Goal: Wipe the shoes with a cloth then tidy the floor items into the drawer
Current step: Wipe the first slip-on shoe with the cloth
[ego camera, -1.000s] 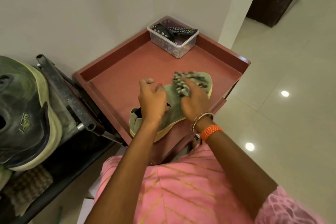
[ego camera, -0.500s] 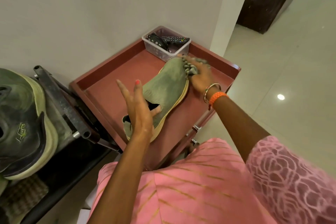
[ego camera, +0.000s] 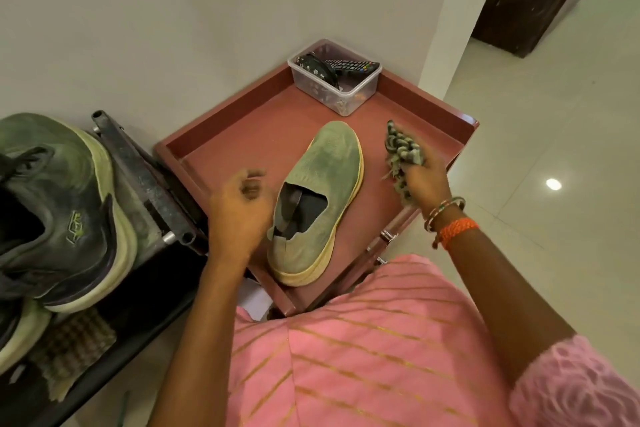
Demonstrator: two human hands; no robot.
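Observation:
A green slip-on shoe [ego camera: 322, 198] with a pale yellow sole lies upright on the red cabinet top [ego camera: 242, 142], toe toward the wall. My right hand [ego camera: 426, 180] holds a bunched grey patterned cloth [ego camera: 401, 152] just right of the shoe, clear of it. My left hand [ego camera: 239, 211] hovers at the shoe's left side by the opening, blurred, fingers loosely curled and holding nothing. A second green sneaker [ego camera: 59, 208] sits on the black shoe rack at the left.
A clear plastic box [ego camera: 337, 94] with a remote and dark items stands in the cabinet's far corner. The black metal rack [ego camera: 145, 180] adjoins the cabinet's left side. Drawer handles [ego camera: 386, 236] show below the front edge. White tiled floor spreads to the right.
My right hand has lifted the cloth off the shoe's toe and pulled it to the right. The left hand let go, and the shoe now rests flat on its sole.

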